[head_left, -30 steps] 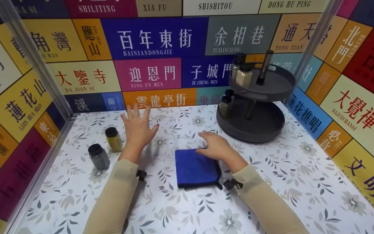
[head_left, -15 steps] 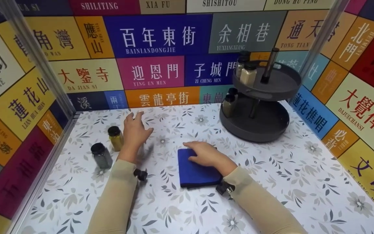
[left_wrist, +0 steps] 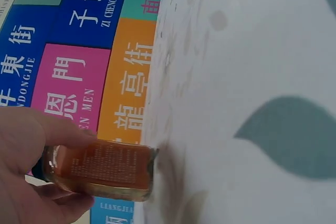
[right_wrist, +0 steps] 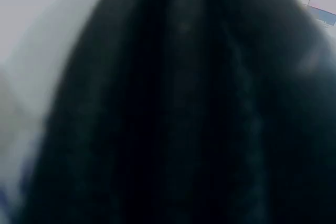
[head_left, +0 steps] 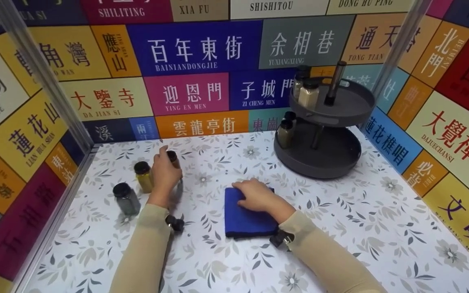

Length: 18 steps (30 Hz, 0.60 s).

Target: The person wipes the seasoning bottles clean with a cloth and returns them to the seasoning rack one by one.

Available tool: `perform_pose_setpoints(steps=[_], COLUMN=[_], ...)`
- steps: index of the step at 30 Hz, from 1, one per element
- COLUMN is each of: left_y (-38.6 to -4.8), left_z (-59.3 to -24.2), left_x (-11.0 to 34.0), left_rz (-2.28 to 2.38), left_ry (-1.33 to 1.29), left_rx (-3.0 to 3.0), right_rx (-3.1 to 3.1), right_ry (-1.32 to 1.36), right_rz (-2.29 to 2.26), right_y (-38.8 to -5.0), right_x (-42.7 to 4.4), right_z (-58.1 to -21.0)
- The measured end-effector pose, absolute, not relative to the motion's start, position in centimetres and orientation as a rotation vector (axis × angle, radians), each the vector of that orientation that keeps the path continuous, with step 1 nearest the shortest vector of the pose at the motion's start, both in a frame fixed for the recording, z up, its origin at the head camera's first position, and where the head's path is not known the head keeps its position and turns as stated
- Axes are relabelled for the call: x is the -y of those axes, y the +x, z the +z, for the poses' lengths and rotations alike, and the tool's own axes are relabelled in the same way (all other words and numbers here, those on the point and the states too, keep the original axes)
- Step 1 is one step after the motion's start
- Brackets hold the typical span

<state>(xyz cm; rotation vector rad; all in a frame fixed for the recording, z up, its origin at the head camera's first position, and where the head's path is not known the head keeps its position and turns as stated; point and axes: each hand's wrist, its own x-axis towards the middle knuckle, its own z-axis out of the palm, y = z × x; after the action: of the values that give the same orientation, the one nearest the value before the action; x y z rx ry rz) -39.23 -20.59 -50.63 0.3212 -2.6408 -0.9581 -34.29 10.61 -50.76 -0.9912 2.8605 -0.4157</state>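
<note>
My left hand point(head_left: 167, 173) grips a small spice jar point(left_wrist: 105, 169) with a black cap and orange-brown contents, thumb and fingers around its upper part. The jar is upright; whether its base touches the table I cannot tell. Left of that hand stand a jar of yellow spice point(head_left: 143, 177) and a jar of grey spice point(head_left: 126, 198), both black-capped. My right hand point(head_left: 261, 197) rests on a folded blue cloth point(head_left: 244, 221), fingers relaxed across its top. Blurred dark cloth folds point(right_wrist: 184, 103) fill most of the right wrist view.
A dark grey two-tier round rack point(head_left: 318, 162) stands at the back right, with several capped jars on the left side of its tiers point(head_left: 308, 97). Printed walls point(head_left: 193, 49) enclose the flower-patterned table point(head_left: 210, 264) at the back and sides.
My left hand has come down from spread fingers and closed around the spice jar. My right hand has moved left and settled lower onto the blue cloth.
</note>
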Motion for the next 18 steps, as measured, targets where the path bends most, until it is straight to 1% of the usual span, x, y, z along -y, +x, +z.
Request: perform_pose_setpoints(steps=[7,12,18], left_y=[-39.7,-39.7,-39.6], left_z=[-51.6,-51.7,-51.7], left_x=[21.2,21.3,21.4], left_rz=[-1.018,-1.048,-1.051], left_ry=[0.36,0.411,0.398], left_rx=[2.654,2.633,2.616], right_rx=[-2.887,-2.874,-2.819], right_ry=[-0.871,-0.842,-0.765], right_rz=[-0.57,-0.686,-0.985], right_y=[-34.4,-34.7,-35.1], right_x=[-11.3,-12.5,-14.2], right_z=[-49.2,-47.8,-45.9])
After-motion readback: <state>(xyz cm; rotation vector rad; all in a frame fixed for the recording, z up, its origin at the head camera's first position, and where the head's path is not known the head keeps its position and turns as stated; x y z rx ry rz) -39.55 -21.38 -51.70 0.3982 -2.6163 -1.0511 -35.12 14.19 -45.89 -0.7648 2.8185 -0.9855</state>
